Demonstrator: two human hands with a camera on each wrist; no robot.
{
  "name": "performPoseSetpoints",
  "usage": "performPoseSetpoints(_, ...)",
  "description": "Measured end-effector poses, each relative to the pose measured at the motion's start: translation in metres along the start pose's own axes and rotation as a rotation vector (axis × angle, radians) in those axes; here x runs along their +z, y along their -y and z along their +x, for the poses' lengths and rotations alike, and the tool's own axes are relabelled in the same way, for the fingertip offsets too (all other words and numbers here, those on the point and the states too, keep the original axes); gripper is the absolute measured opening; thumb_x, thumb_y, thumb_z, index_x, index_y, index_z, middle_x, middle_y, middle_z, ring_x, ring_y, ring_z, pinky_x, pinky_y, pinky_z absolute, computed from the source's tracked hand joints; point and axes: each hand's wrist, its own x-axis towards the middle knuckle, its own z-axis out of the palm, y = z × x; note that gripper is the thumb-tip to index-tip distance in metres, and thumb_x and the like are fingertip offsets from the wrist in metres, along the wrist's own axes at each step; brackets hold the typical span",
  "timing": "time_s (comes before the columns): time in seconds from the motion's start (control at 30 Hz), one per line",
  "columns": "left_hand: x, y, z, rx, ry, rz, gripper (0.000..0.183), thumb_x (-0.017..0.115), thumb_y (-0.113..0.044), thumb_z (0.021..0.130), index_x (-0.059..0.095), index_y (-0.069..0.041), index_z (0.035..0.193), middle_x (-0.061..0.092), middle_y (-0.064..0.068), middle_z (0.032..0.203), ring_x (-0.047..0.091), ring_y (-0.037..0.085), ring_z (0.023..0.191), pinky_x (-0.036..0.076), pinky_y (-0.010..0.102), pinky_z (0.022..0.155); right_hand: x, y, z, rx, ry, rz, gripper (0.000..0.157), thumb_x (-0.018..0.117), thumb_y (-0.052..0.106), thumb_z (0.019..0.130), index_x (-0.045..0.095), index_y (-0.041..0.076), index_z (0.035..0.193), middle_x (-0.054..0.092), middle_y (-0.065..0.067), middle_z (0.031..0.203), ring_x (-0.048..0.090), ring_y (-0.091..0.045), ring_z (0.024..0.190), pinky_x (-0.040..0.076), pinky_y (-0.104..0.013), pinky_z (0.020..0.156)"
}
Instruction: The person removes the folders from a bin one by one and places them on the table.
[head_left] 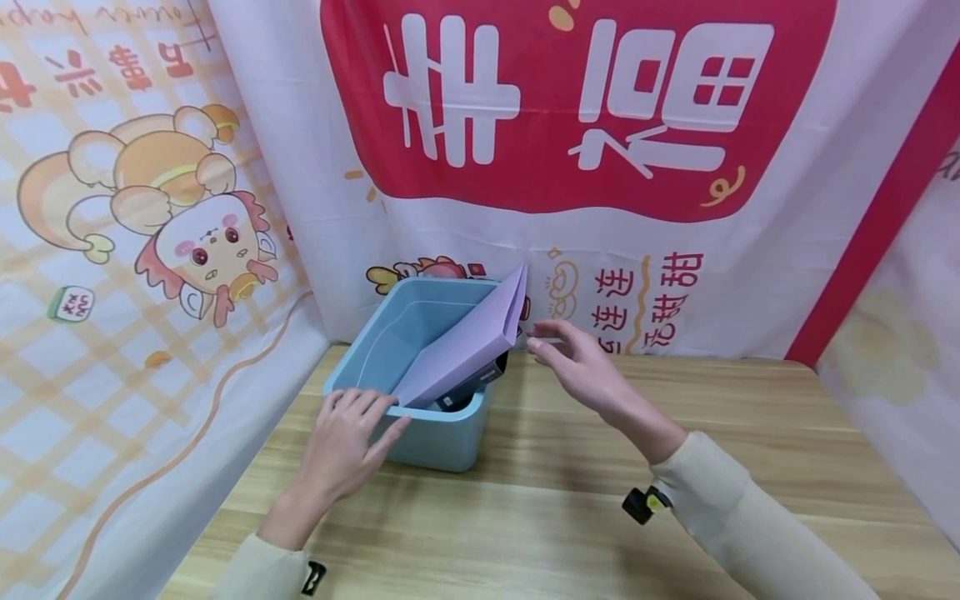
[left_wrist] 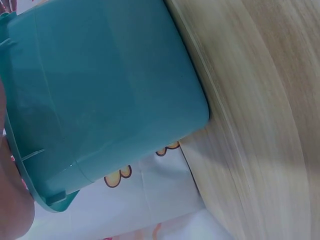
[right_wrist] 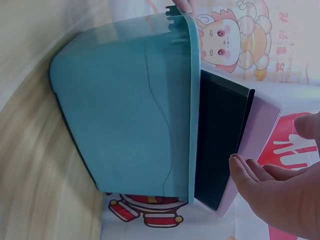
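Note:
A light blue plastic bin (head_left: pixel 442 442) stands on the table against the back cloth. Out of it leans a flat lilac folder or box (head_left: pixel 468 333), tilted up to the right, with a flat black item (head_left: pixel 480 379) under it bearing a small pale label. My left hand (head_left: pixel 341 442) grips the bin's near left corner, fingers over the rim and thumb along the front. My right hand (head_left: pixel 585 367) hovers just right of the lilac piece, fingers loosely bent and nothing held. In the right wrist view, its fingertips (right_wrist: pixel 242 167) appear close to the black item (right_wrist: pixel 220 135); contact is unclear.
Wood-grain table (head_left: pixel 600 508) extends to the right and in front of the bin. Printed cloths hang behind and on both sides; the left cloth (head_left: pixel 150 400) comes down close to the bin. The bin's lower contents are hidden.

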Motion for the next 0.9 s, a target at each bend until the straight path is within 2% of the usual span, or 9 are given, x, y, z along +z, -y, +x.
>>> performPoseSetpoints(0.23, 0.001, 0.001, 0.002, 0.019, 0.011, 0.025, 0.034, 0.048, -0.050, 0.093, 0.059, -0.019, 0.098, 0.057, -0.003, 0.094, 0.052, 0.021, 0.089, 0.035, 0.047, 0.088, 0.001, 0.003, 0.003, 0.009, 0.017, 0.061, 0.051, 0.056, 0.044, 0.092, 0.046, 0.016, 0.133, 0.051, -0.004, 0.129, 0.057, -0.019, 0.110, 0.043, -0.042, 0.095)
performPoseSetpoints(0.47, 0.002, 0.002, 0.001, 0.025, 0.004, 0.031, 0.032, 0.049, -0.050, 0.093, 0.056, -0.019, 0.094, 0.054, -0.003, 0.089, 0.051, 0.021, 0.085, 0.036, 0.048, 0.087, 0.004, 0.005, 0.008, 0.032, 0.049, 0.128, 0.049, 0.057, 0.037, 0.093, 0.045, 0.010, 0.133, 0.052, -0.007, 0.128, 0.057, -0.021, 0.112, 0.042, -0.040, 0.096)
performPoseSetpoints(0.73, 0.001, 0.001, 0.001, 0.024, -0.003, 0.038, 0.033, 0.049, -0.050, 0.093, 0.057, -0.017, 0.095, 0.054, -0.002, 0.089, 0.051, 0.022, 0.085, 0.037, 0.048, 0.087, 0.005, 0.034, 0.003, 0.080, 0.108, 0.235, 0.050, 0.053, 0.023, 0.096, 0.038, -0.003, 0.137, 0.051, -0.015, 0.129, 0.055, -0.027, 0.114, 0.040, -0.041, 0.099)
performPoseSetpoints(0.9, 0.001, 0.000, 0.001, 0.029, -0.010, 0.040, 0.033, 0.049, -0.049, 0.093, 0.057, -0.017, 0.095, 0.053, -0.002, 0.088, 0.051, 0.022, 0.084, 0.037, 0.048, 0.087, 0.005, 0.044, 0.001, 0.088, 0.118, 0.240, 0.049, 0.052, 0.022, 0.097, 0.039, -0.003, 0.137, 0.053, -0.015, 0.126, 0.054, -0.029, 0.113, 0.044, -0.039, 0.096)
